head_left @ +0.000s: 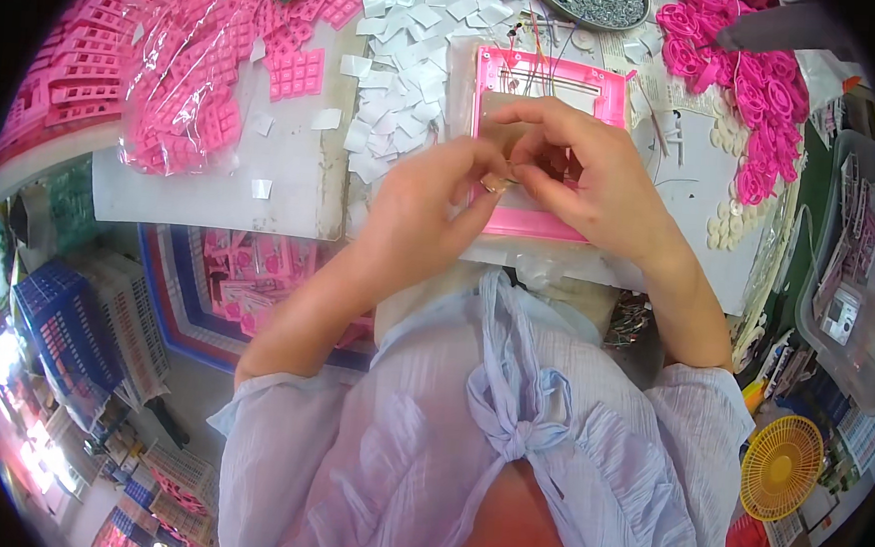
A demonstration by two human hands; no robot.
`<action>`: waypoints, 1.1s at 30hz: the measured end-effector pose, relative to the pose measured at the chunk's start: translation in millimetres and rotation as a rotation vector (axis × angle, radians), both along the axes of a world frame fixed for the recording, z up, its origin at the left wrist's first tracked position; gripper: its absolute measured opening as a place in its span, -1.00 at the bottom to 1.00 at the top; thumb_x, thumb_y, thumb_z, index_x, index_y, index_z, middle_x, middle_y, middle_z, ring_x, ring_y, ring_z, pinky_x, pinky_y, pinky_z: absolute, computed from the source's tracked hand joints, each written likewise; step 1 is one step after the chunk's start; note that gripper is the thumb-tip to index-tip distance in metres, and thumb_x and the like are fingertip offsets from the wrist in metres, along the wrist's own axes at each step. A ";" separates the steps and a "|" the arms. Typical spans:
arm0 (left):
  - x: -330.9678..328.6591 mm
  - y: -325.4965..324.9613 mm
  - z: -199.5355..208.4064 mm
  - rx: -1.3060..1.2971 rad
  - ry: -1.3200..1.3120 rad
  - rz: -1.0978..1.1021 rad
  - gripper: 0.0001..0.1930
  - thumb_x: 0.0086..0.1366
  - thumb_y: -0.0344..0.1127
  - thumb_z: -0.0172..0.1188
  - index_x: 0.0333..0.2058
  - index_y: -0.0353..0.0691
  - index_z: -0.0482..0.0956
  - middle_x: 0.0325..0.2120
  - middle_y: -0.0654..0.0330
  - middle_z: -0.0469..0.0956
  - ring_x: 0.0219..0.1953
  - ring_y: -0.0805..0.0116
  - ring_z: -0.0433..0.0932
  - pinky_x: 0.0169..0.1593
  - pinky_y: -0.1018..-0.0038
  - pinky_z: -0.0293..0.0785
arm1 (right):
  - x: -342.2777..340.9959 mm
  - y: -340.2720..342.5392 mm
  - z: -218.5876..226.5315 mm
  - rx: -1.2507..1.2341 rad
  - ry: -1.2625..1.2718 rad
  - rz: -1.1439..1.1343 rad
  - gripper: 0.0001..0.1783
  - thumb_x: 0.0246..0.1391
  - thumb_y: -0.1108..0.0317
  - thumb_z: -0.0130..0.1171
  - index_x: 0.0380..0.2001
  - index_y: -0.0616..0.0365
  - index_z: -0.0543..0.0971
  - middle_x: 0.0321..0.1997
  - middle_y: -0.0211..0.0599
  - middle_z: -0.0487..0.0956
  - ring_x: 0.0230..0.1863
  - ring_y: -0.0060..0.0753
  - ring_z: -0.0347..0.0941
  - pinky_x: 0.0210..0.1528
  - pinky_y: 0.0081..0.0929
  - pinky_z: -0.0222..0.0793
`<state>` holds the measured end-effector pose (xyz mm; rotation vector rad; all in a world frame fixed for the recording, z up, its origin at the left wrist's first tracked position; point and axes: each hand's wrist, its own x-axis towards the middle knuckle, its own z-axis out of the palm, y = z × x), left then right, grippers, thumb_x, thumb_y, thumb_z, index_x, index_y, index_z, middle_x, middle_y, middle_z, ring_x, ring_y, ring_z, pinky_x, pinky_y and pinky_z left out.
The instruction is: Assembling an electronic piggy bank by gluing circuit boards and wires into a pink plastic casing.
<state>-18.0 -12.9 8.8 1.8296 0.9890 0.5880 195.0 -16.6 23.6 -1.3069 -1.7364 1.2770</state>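
A pink plastic casing point(536, 224) lies on the worktable in front of me, with thin coloured wires point(536, 67) and a greyish-brown panel in its upper part. Over its lower left part, my left hand point(431, 208) pinches a tiny shiny piece at its fingertips, too small to name. Close beside it, my right hand point(594, 178) has thumb and fingers curled together above the casing. What those right fingers hold, if anything, cannot be made out. Both hands cover much of the casing's middle.
White paper squares point(399, 91) spread left of the casing, beside bagged pink keypads point(182, 107). A dish of screws point(604, 5) stands behind. Magenta cord coils point(762, 123) and small white parts point(726, 221) lie right. Below the table's left edge is a blue-rimmed crate point(161, 287).
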 end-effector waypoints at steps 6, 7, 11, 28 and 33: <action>2.5 -7.4 -6.8 -0.225 -0.189 0.071 -0.69 0.29 -0.60 0.20 -0.03 -0.31 0.39 -0.25 0.26 0.55 -0.30 0.65 0.43 -0.23 0.67 0.36 | -2.9 -3.8 3.6 -0.105 -0.011 -0.041 -0.70 -0.02 0.56 0.23 -0.16 0.09 0.57 -0.37 -0.36 0.59 -0.38 -0.41 0.51 -0.33 -0.43 0.46; 2.7 -7.3 -7.7 -0.245 -0.214 0.076 -0.70 0.29 -0.60 0.20 -0.04 -0.31 0.38 -0.25 0.26 0.55 -0.29 0.65 0.44 -0.23 0.67 0.36 | -2.8 -4.6 0.9 0.136 -0.120 -0.019 -0.70 -0.06 0.56 0.23 -0.18 0.09 0.58 -0.34 -0.37 0.59 -0.34 -0.37 0.50 -0.31 -0.42 0.46; 3.0 -8.2 -10.2 -0.336 -0.264 0.121 -0.70 0.27 -0.63 0.21 -0.08 -0.29 0.36 -0.27 0.25 0.54 -0.27 0.64 0.45 -0.22 0.68 0.36 | -2.1 -15.6 -5.4 0.581 -0.339 0.022 -0.65 -0.18 0.58 0.23 -0.23 0.09 0.64 -0.22 -0.40 0.58 -0.19 -0.24 0.46 -0.25 -0.34 0.48; 12.9 -13.1 -8.6 -0.172 -0.221 0.241 -0.70 0.19 -0.56 0.28 -0.16 -0.32 0.36 -0.40 0.23 0.52 -0.43 0.57 0.45 -0.31 0.58 0.45 | -10.0 -32.6 -10.2 0.581 -0.382 -0.017 -0.55 -0.19 0.53 0.34 -0.10 0.12 0.66 -0.23 -0.36 0.58 -0.24 -0.25 0.49 -0.33 -0.36 0.49; 11.4 -12.7 -9.1 -0.233 -0.285 0.198 -0.70 0.23 -0.63 0.21 -0.13 -0.26 0.33 -0.34 0.31 0.48 -0.33 0.65 0.40 -0.28 0.66 0.30 | -8.5 -31.1 -15.3 0.513 -0.240 -0.079 -0.61 -0.17 0.52 0.36 -0.16 0.12 0.67 -0.26 -0.34 0.60 -0.27 -0.25 0.51 -0.31 -0.35 0.50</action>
